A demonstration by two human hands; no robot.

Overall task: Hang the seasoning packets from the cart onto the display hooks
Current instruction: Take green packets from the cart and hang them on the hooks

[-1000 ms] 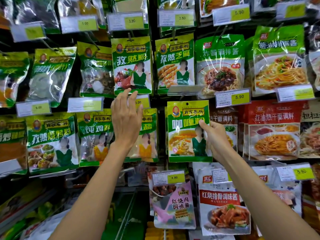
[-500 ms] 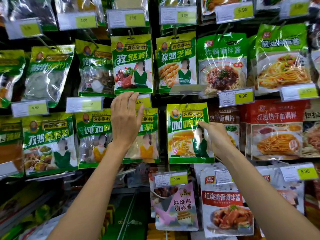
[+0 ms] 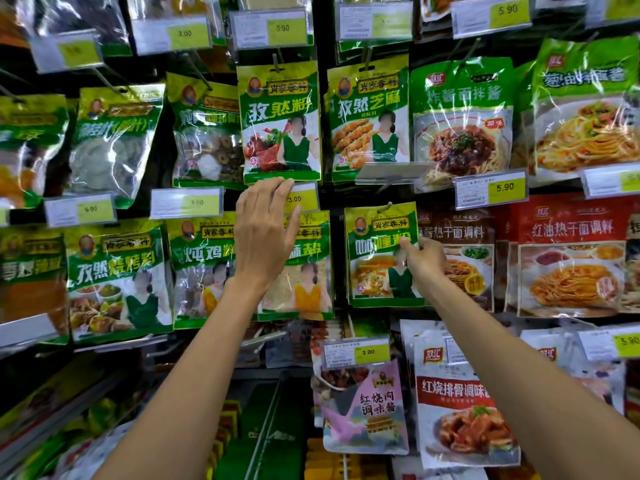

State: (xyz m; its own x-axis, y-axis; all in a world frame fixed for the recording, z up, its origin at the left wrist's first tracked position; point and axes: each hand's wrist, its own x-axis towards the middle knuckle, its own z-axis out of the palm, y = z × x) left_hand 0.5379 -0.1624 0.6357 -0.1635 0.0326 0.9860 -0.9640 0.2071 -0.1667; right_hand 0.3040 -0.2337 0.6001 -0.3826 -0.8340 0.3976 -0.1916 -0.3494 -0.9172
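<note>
A green and yellow curry seasoning packet (image 3: 375,258) hangs on a display hook (image 3: 387,206) in the middle row. My right hand (image 3: 424,259) pinches its right edge, thumb on the front. My left hand (image 3: 265,233) is raised with relaxed fingers in front of a yellow price tag (image 3: 300,199) and another green packet (image 3: 304,271), its fingertips just under the cumin powder packet (image 3: 280,123) above. It holds nothing.
Rows of green seasoning packets and red noodle sauce packets (image 3: 568,254) hang all around on hooks with price tags. A tilted clear tag holder (image 3: 391,171) juts out above the curry packet. Lower down hang pink (image 3: 363,407) and white sauce pouches (image 3: 464,410).
My left hand has slid down a little from the cumin powder packet, fingers loosening. My right hand keeps its pinch on the curry packet.
</note>
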